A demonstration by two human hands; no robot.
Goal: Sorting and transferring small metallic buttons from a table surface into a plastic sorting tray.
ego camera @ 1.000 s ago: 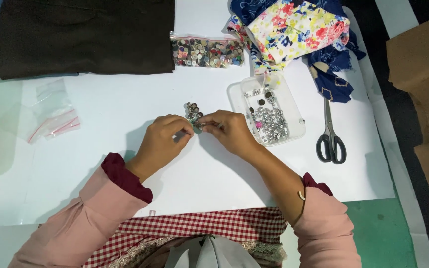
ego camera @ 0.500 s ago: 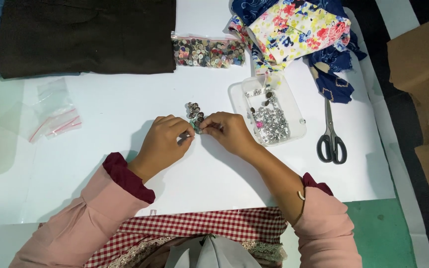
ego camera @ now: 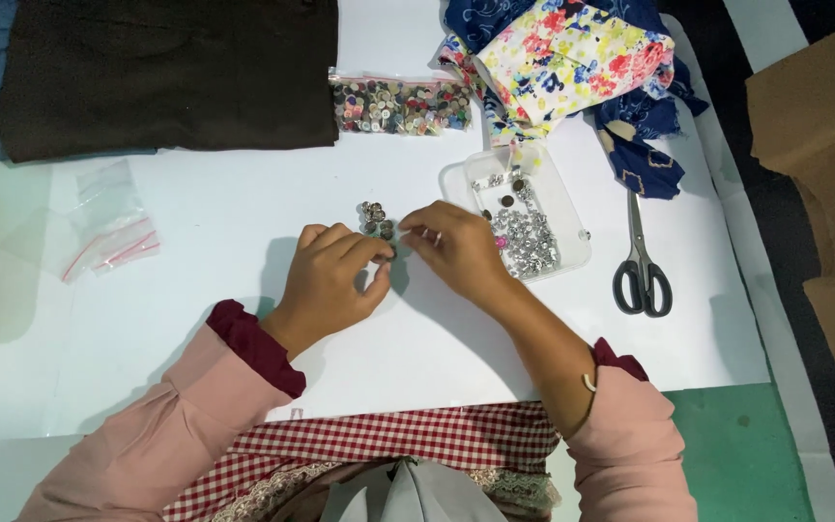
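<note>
My left hand (ego camera: 332, 275) and my right hand (ego camera: 454, 249) meet fingertip to fingertip over the white table (ego camera: 224, 251), pinching a tiny metal piece between them. Just above the fingers lies a small heap of metal snap buttons (ego camera: 375, 219). Right of my right hand stands a clear plastic tray (ego camera: 558, 198) holding several silver and dark snap parts. Whether each hand grips its own piece is too small to tell.
A zip bag of mixed buttons (ego camera: 400, 104) lies at the top centre. Dark brown cloth (ego camera: 166, 72) covers the top left, floral fabrics (ego camera: 572, 58) the top right. Black scissors (ego camera: 642, 275) lie right of the tray. Empty small bags (ego camera: 108, 227) lie at the left. Cardboard (ego camera: 823, 97) sits beyond the table.
Both hands stay together at the same spot; the fingers have shifted slightly around the small piece.
</note>
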